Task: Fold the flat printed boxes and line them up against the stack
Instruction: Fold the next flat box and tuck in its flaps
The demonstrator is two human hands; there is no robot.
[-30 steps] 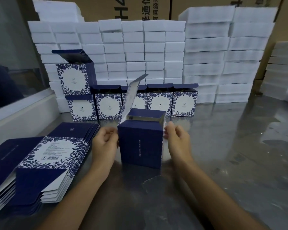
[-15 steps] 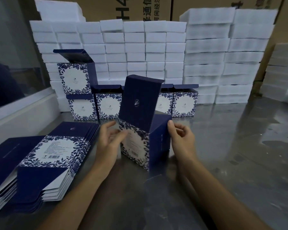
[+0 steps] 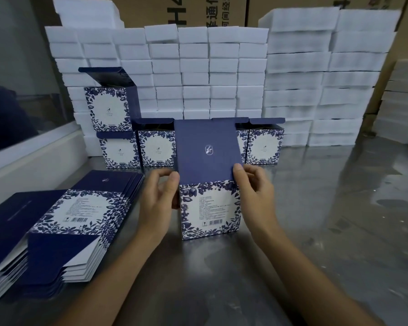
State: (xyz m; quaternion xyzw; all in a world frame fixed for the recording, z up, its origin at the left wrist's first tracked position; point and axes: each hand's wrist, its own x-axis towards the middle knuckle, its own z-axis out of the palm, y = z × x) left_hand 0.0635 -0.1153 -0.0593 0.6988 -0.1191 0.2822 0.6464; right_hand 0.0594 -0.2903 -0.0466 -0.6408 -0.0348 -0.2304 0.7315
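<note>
- The left hand (image 3: 159, 201) and right hand (image 3: 254, 196) pinch the upper corners of the folded box (image 3: 210, 208), thumbs at its lid hinge.
- Between the fingers, the box stands on the glossy metal table (image 3: 316, 220): matte navy lid upright with a small white emblem, floral blue-and-white panel with a barcode; text unreadable.
- Left of the fingers lies the flat box pile (image 3: 64, 220).
- Beyond them, finished boxes (image 3: 265, 147) line the white foam stack (image 3: 198, 74).

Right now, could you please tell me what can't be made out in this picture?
Head view:
- Row box behind the held box: hidden by its lid.
- Label text: too small.
- Flat boxes: cut off by the left edge.
- Left hand fingertips: behind the box.
</note>
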